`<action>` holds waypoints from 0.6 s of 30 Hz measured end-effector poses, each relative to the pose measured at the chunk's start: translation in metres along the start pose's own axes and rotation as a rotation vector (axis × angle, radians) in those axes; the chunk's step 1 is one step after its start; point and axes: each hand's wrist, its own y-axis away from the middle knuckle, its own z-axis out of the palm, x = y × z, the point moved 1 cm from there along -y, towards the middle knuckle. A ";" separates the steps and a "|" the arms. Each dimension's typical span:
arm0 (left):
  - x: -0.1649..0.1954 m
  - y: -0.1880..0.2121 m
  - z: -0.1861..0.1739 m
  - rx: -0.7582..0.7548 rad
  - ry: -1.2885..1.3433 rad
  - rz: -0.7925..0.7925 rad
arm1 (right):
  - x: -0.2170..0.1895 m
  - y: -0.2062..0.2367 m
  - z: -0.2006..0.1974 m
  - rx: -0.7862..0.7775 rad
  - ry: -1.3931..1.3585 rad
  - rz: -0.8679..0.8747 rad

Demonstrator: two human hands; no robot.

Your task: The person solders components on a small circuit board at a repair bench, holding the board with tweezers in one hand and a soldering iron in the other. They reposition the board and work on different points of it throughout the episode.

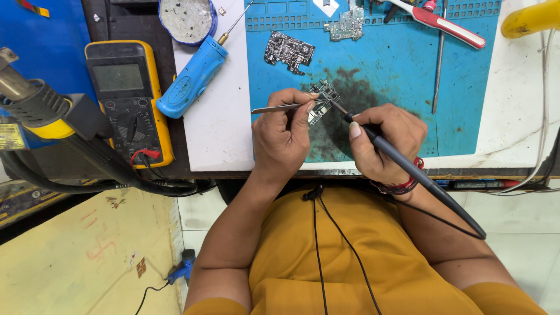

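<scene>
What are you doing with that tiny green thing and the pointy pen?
A person sits at a workbench over a blue work mat. The left hand pinches metal tweezers against a small circuit board on the mat. The right hand holds a black soldering iron like a pen, its tip touching the board. Two more circuit boards lie farther up the mat. A yellow multimeter and a blue desoldering pump sit to the left.

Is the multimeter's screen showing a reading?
No, the multimeter lies at the bench's left with a blank grey screen, while both hands work on a small circuit board.
</scene>
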 end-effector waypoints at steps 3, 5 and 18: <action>-0.001 0.000 0.000 -0.003 -0.001 -0.003 | 0.000 -0.001 0.000 -0.017 -0.022 -0.022; -0.001 0.000 0.000 0.000 -0.014 -0.009 | 0.001 -0.001 0.000 -0.023 -0.037 -0.031; 0.001 0.001 0.001 -0.004 0.001 -0.019 | -0.001 -0.001 -0.002 -0.021 -0.032 -0.019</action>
